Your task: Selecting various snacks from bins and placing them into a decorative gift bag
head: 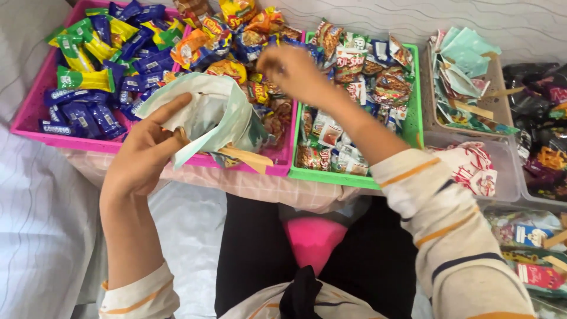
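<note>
The person sits with legs under a cloth-covered surface that carries several trays of wrapped snacks. The left hand [142,155] holds up a pale green and white paper bag [209,112], its grip clamped on the bag's near edge with the thumb inside the mouth and the forefinger stretched along the rim, so the bag hangs open toward the right. The bag hovers over the near right corner of the pink tray [29,121], which is heaped with blue, green and yellow packets on its left side and orange and red packets [236,13] at its far right.

The right hand [292,70] reaches out above the seam between the pink tray and the green tray [413,127]. It is blurred, the fingers bunched together, and I cannot tell whether anything is pinched between them. It sits just to the right of the bag's mouth, close but apart from it.

The green tray holds small red, white and brown sachets. Beyond its right edge stands a beige basket [502,100] with a stack of folded pale green bags [463,65] like the one in hand. Nearer the person, a clear bin [508,177] holds a red-printed white cloth, and dark packets lie at the far right edge.
</note>
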